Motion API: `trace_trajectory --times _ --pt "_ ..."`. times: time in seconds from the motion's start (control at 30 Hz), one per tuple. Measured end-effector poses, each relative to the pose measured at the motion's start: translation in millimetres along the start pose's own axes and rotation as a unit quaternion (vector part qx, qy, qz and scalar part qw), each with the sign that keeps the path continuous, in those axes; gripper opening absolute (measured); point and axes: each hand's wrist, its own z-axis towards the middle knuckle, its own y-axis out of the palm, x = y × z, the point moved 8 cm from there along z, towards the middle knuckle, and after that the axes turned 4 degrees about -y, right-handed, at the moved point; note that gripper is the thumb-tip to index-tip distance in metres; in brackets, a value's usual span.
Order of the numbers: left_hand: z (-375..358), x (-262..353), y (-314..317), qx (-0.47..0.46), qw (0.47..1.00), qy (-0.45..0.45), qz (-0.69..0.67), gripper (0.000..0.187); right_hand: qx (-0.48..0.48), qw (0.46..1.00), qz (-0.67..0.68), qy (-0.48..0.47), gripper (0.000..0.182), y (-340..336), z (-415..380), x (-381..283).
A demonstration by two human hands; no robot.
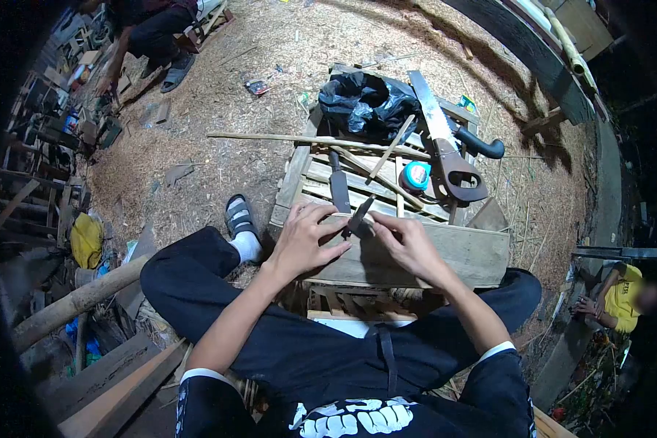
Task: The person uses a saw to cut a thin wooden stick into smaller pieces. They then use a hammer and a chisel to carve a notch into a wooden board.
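Note:
A dark, narrow piece with a pointed upper end (360, 214) stands tilted over the wooden plank (445, 252) in front of me. Its exact kind is unclear. My left hand (306, 239) rests over the plank's edge, fingers and thumb spread, their tips right beside the piece. From the other side, my right hand (410, 247) has its bent fingers and thumb closed at the piece's edge. Just beyond my left fingers lies a broad dark blade (339, 191) on the slats. A teal-and-white tape measure (416, 175) sits beyond my right hand.
A handsaw (442, 135), thin sticks (299, 139) and a black plastic bag (365, 102) lie on the slatted wooden crate (293, 175). Wood shavings cover the ground. Scrap wood is piled at left. One person crouches at upper left (157, 36); another in yellow is at right (624, 299).

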Motion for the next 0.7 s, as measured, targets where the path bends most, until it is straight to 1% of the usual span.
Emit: trace_trajectory --times 0.07,0.13,0.2,0.23,0.27,0.33,0.37,0.4,0.47,0.53,0.6,0.63,0.67,0.7 --pt "-0.4 0.7 1.6 -0.001 1.000 0.001 0.002 0.042 0.063 0.997 0.034 0.038 0.038 -9.8 -0.5 3.6" --pt "-0.1 -0.1 1.2 -0.004 1.000 -0.002 -0.001 0.042 0.056 0.998 0.021 0.021 0.038 -5.7 -2.0 5.1" --pt "1.5 0.2 0.0 -0.001 1.000 0.002 -0.003 0.042 0.038 0.998 -0.002 -0.048 0.038 -0.4 0.0 -2.9" --pt "0.7 0.9 0.2 0.001 1.000 0.005 -0.008 0.042 0.026 0.999 0.017 -0.006 0.037 -2.9 1.3 2.3" --pt "0.4 0.0 0.9 0.002 1.000 0.005 -0.009 0.042 0.026 1.000 0.016 -0.006 0.037 -5.9 2.3 -1.5" --pt "-0.4 -1.1 2.4 -0.003 1.000 0.005 0.002 0.042 0.059 0.996 0.041 0.060 0.037 -12.9 2.1 1.2" --pt "-1.2 -0.9 2.7 -0.003 1.000 0.005 0.003 0.042 0.055 0.998 0.017 -0.023 0.037 -6.3 1.7 4.4" --pt "0.0 0.3 0.0 0.007 1.000 0.005 -0.005 0.040 0.055 0.998 0.018 -0.025 0.037 -7.5 2.6 4.7" --pt "0.8 1.7 -3.9 0.015 1.000 0.006 -0.013 0.039 0.014 1.000 -0.009 -0.008 0.036 -2.1 3.8 8.2" --pt "1.6 2.5 -1.5 -0.003 1.000 0.007 -0.006 0.040 0.029 0.999 0.013 -0.013 0.035 -9.5 6.6 3.4" --pt "1.2 2.6 -0.7 -0.003 1.000 0.007 -0.008 0.039 0.037 0.998 0.033 0.041 0.035 -13.6 6.7 2.9" --pt "1.6 2.0 -1.7 -0.003 1.000 0.007 -0.008 0.039 -0.030 0.999 -0.001 0.045 0.036 -7.7 6.4 -0.5" --pt "2.2 1.4 -2.2 -0.003 1.000 0.008 -0.006 0.039 -0.029 0.999 0.000 0.044 0.036 -7.5 7.3 3.0" --pt "2.5 1.7 -1.9 -0.001 1.000 0.009 -0.007 0.039 -0.014 1.000 -0.006 0.018 0.036 -8.5 8.5 3.0"
